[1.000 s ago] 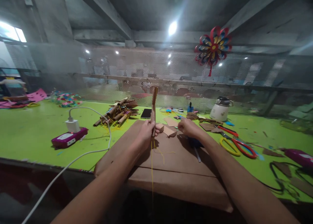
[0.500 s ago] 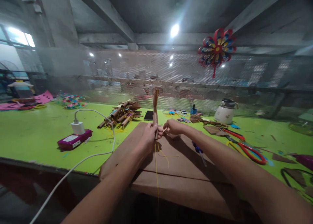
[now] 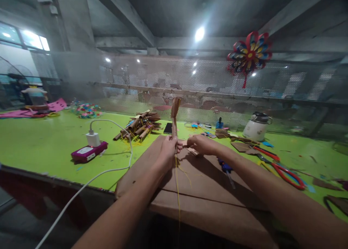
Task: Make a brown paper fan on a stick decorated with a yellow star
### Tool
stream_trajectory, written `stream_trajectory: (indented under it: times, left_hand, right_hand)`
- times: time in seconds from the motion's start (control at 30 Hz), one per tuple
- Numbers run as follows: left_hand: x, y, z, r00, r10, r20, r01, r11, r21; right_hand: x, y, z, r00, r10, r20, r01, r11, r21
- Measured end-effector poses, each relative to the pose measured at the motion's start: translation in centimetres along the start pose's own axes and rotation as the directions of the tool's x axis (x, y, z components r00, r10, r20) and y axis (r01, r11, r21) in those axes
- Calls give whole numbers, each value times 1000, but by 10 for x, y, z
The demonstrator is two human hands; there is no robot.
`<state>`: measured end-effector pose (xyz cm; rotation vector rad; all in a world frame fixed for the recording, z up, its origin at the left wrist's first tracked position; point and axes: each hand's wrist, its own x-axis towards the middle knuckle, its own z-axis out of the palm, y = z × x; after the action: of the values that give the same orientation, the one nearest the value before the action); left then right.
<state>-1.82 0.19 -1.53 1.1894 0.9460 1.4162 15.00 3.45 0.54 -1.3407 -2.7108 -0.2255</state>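
My left hand [image 3: 170, 147] is closed round a brown paper roll [image 3: 174, 123] that stands nearly upright, its top wider and leaf-like. Yellow string [image 3: 178, 191] hangs from the bottom of the roll over the front of the brown paper sheet [image 3: 206, 192]. Just to the right, my right hand [image 3: 200, 144] has its fingertips pinched on a small piece of brown paper [image 3: 185, 143], close to the left fingers. The fingertips partly hide that piece. Under my right forearm lies a blue-handled screwdriver [image 3: 227, 169] on the sheet.
A pile of paper rolls [image 3: 140, 125] and a phone [image 3: 168, 128] lie behind the sheet. On the left sits a purple power strip [image 3: 88, 151] with a white charger and cable. Scissors [image 3: 288, 175], paper scraps and a white jug [image 3: 255, 127] are on the right of the green table [image 3: 57, 133].
The view has turned slightly left, so everything sits further right. The roll's top has turned to show its wider face. Both hands keep nearly the same place over the sheet.
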Motion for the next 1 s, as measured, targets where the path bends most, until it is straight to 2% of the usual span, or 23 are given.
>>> stream_trajectory:
  times: [0.1,0.2,0.3,0.37,0.5,0.57,0.67,0.73,0.77,0.83,0.87,0.93,1.0]
  left_hand:
    - [4,-5,0,998,-9,55,9,1000,2]
    - [3,-11,2,977,-37,209,42,999,-21]
    - [-2,-12,3,945,-55,322,67,997,-27]
    - [-5,-10,4,930,-86,357,99,995,-19]
    - [-9,-5,4,902,-124,414,149,988,-29]
    - [-9,-4,4,889,-113,443,147,988,-43]
    - [-9,-3,3,894,-94,437,136,988,-67]
    - [-8,-2,3,903,-83,423,132,987,-89]
    - [-8,-2,3,906,-72,417,126,986,-105]
    - [-9,0,3,911,-58,408,122,984,-133]
    - [-10,1,3,913,-57,405,125,982,-144]
    - [-11,4,3,912,-62,405,138,977,-160]
    - [-14,6,3,902,-68,426,156,972,-175]
  right_hand:
    - [-22,0,-6,980,-79,-185,94,993,75]
    - [-38,0,-6,924,-137,-358,174,982,74]
    - [-44,0,-3,867,-123,-483,183,980,79]
    - [-44,1,-2,844,-106,-526,183,979,96]
    - [-46,0,-2,834,-88,-544,201,967,153]
    - [-47,-1,-3,838,-47,-544,209,948,240]
    - [-47,-4,-5,828,64,-557,216,881,421]
    - [-46,-5,-5,810,204,-550,210,775,596]
    - [-45,-5,-4,805,288,-519,207,683,700]
    - [-44,-5,-1,810,432,-396,205,425,882]
    - [-44,-6,1,824,466,-322,204,286,936]
    - [-46,-8,3,878,437,-196,188,61,980]
    - [-48,-12,3,933,332,-137,166,-59,984]
